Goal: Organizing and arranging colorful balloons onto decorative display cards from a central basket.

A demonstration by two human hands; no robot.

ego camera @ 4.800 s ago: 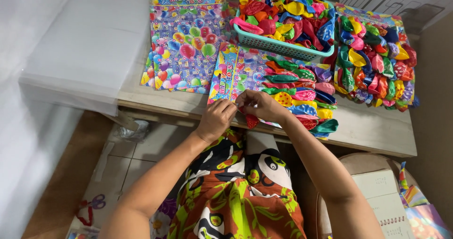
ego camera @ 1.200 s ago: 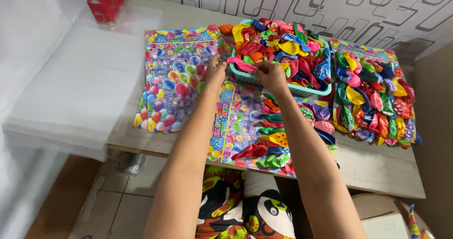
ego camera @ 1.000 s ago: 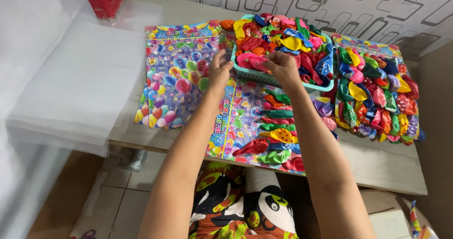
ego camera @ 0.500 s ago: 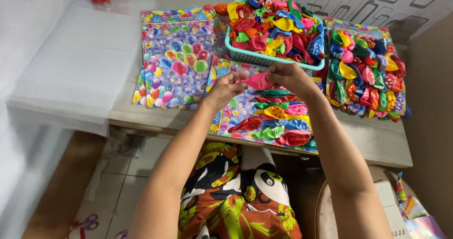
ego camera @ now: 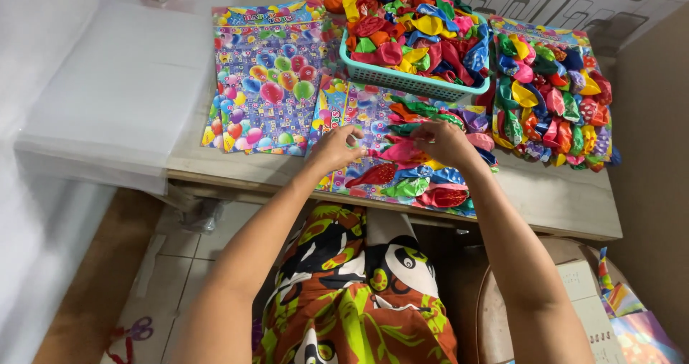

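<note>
Stretching a pink balloon [ego camera: 399,151] between them, the left hand [ego camera: 336,147] and right hand [ego camera: 445,143] now pinch it over the printed card [ego camera: 373,113], having come back from the basket [ego camera: 413,84] beyond; fastened balloons [ego camera: 423,184] lie just beneath the right hand.

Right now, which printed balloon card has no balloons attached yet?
The far-left card; the middle card and right card already carry balloons.
</note>
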